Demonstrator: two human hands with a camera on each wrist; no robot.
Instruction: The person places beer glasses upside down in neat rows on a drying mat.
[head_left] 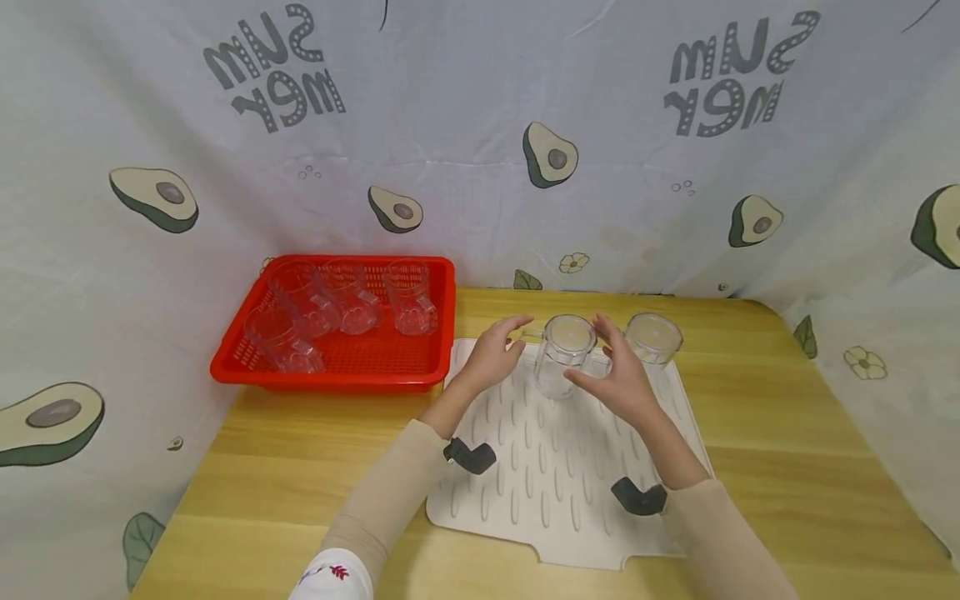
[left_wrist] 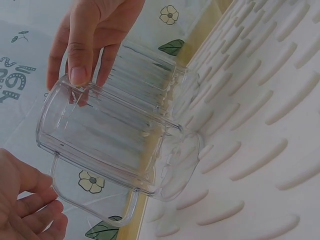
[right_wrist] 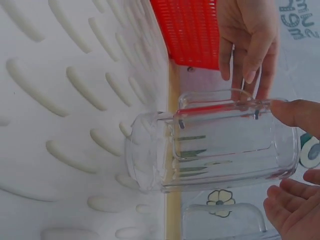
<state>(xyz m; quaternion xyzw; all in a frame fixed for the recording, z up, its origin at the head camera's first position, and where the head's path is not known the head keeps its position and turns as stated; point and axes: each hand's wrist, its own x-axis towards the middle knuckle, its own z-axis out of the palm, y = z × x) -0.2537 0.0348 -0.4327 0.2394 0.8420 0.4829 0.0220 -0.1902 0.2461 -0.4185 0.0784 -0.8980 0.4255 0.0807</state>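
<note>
A clear mug [head_left: 558, 362] stands upside down on the far part of a white ribbed draining mat [head_left: 525, 467]. On its left side, my left hand [head_left: 491, 354] is beside the handle [left_wrist: 95, 200], its loosely bent fingers not wrapped round it. My right hand [head_left: 622, 375] spreads about the mug's right side, the thumb [right_wrist: 292, 115] at its wall near the upturned base and the fingers close to the other side. A second upturned clear mug [head_left: 654, 335] stands just right of that hand.
A red plastic basket [head_left: 330, 379] at the back left holds several clear mugs [head_left: 408, 296]. Wooden table [head_left: 780, 400] surrounds the mat. A printed curtain [head_left: 465, 100] hangs behind and at both sides.
</note>
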